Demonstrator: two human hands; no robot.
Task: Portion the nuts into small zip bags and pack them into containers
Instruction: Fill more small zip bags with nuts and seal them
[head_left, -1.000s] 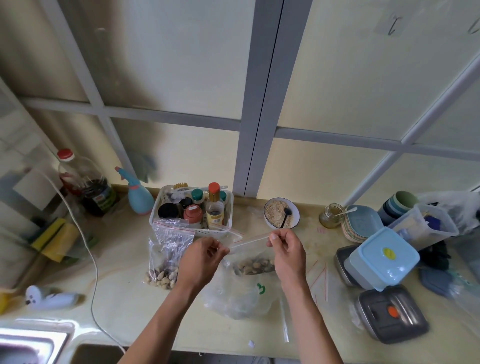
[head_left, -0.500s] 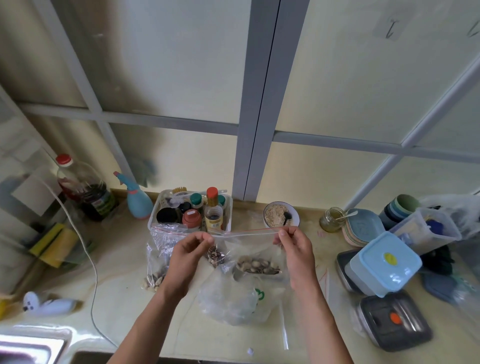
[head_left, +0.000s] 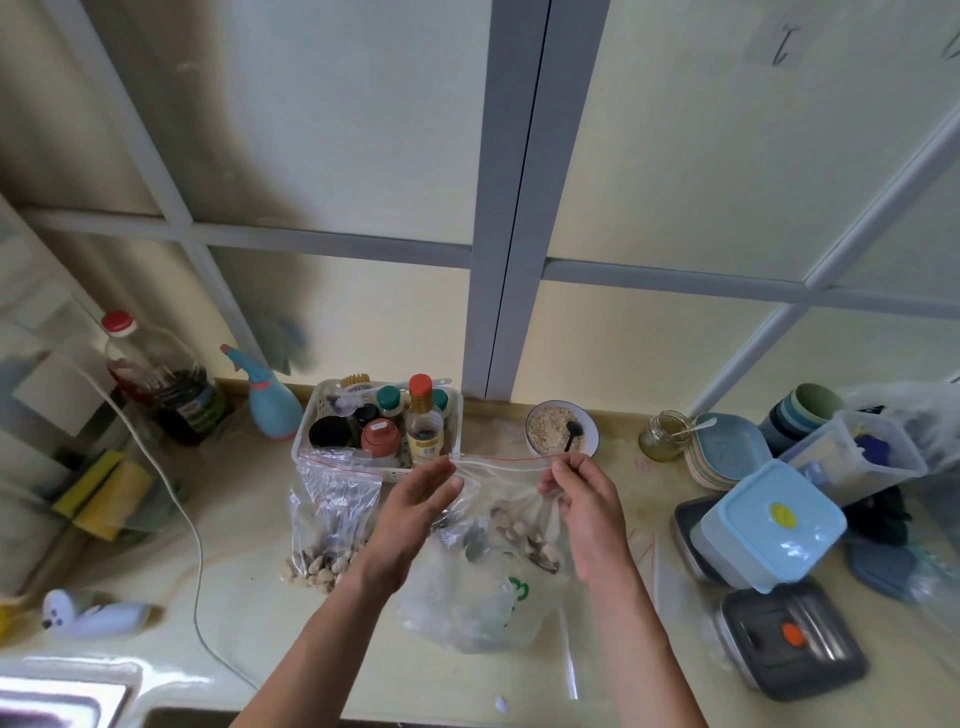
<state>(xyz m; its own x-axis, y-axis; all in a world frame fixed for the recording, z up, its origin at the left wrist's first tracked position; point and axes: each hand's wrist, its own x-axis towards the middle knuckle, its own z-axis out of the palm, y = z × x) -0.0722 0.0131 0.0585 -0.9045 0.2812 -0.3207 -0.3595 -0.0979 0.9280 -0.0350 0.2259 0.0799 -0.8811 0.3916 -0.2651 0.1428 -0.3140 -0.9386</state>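
Above the counter (head_left: 249, 582), the left hand (head_left: 415, 512) and right hand (head_left: 584, 506) pinch opposite ends of a small zip bag (head_left: 511, 506) of nuts, stretching its red-lined top between them, just right of another filled bag (head_left: 330, 512).

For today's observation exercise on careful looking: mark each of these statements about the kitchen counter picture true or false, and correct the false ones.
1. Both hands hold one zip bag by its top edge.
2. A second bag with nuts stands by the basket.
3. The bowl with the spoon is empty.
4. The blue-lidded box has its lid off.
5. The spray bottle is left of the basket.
1. True: the left hand and right hand hold the zip bag at its red-lined top.
2. True: the second bag stands in front of the basket.
3. False: the bowl holds a pale crumbly food.
4. False: the box has its lid on.
5. True: the spray bottle is left of it.
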